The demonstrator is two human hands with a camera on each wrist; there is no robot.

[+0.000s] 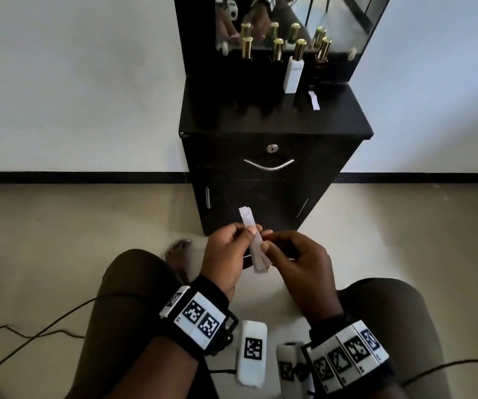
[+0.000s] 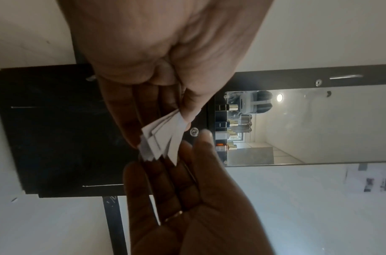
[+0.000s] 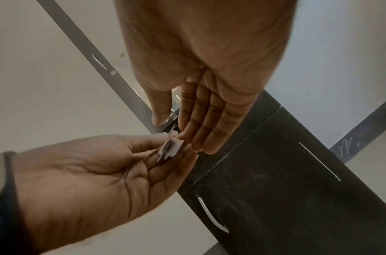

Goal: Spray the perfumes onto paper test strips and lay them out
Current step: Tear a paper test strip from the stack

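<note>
Left hand (image 1: 226, 254) pinches thin, floppy paper strips (image 1: 253, 243); right hand (image 1: 298, 257) fingers close on one edge. Best peeled near its end.

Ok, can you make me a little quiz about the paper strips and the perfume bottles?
1. True or false: one paper strip already lies on the black cabinet.
2. Which hand pinches the bunch of strips: A left hand, B neither?
3. What colour is the bottle beside the lone strip?

Key: 1 true. 2 A; the right hand picks at the bunch too. 3 white, with a gold cap.
</note>
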